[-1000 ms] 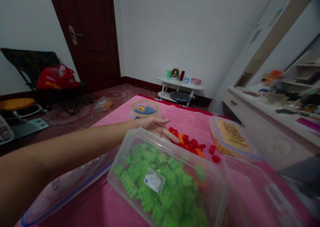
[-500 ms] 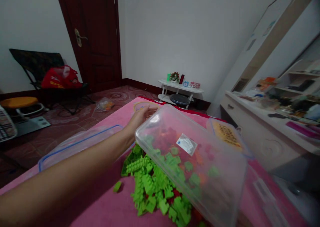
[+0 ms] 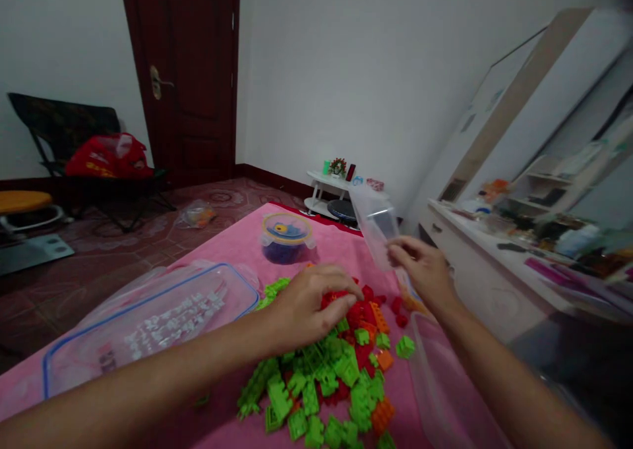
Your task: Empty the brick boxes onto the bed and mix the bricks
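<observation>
Green bricks now lie loose under our hands, the tub empty.

Our left hand rests palm-down with fingers curled over the red bricks at the far edge of the heap; whether it grips one we cannot tell. Our right hand pinches the clear tub by its rim, lifted and tilted above the pink cover. Half a second ago that tub was still tipping green bricks out; now it is empty and the heap has spread, with orange bits mixed in. Left of the heap lies a clear lid, and beyond it a small round tub. A white bench stands along the right.
</observation>
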`<move>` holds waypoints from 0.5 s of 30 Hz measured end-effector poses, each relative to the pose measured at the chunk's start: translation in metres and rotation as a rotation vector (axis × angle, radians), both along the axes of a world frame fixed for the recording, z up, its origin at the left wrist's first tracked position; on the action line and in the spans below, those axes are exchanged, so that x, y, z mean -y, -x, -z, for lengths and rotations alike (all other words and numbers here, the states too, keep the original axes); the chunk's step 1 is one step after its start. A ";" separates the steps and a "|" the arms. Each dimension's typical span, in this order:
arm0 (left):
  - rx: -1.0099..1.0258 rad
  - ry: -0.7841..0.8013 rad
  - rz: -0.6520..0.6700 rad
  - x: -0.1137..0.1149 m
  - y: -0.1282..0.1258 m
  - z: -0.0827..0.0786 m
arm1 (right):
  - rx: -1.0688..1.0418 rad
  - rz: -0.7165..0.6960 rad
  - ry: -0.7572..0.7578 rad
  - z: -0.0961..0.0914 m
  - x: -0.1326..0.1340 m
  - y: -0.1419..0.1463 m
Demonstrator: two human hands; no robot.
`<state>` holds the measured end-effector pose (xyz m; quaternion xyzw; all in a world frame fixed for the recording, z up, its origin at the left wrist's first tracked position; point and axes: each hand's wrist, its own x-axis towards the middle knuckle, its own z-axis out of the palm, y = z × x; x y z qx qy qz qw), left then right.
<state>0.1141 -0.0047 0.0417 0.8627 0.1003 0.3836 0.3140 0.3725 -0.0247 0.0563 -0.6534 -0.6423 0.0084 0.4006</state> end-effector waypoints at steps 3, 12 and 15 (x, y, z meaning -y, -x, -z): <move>-0.188 -0.138 0.059 0.018 0.006 -0.004 | 0.177 -0.016 0.145 0.021 -0.052 -0.002; -0.425 -0.571 -0.224 0.040 0.094 0.049 | 0.318 -0.088 0.460 0.071 -0.088 -0.030; -0.528 -0.601 -0.471 0.032 0.135 0.073 | 0.287 -0.008 0.316 0.052 -0.066 -0.069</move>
